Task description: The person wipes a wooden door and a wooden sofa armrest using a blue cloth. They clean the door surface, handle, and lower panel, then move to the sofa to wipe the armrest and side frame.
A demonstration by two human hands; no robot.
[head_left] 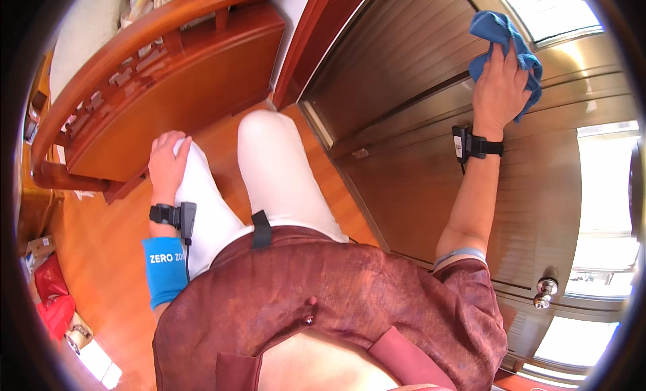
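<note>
Spread over a blue cloth (pixel 529 58), my right hand (pixel 502 90) presses it against a brown panelled door (pixel 434 103) on the right. Part of the cloth sticks out beyond my fingertips, close to the lower corner of a bright glass pane (pixel 550 12). My left hand (pixel 168 156) rests on my left knee, over the white trousers (pixel 199 189), and holds nothing. A black strap with a small device is around each wrist. The palm side of both hands is hidden.
A carved wooden bed footboard (pixel 176 98) stands to the left. A round metal knob (pixel 545 292) projects from the door at lower right. Red bags (pixel 54 297) and a small cardboard box (pixel 40 245) lie at far left on the wooden floor (pixel 111 249).
</note>
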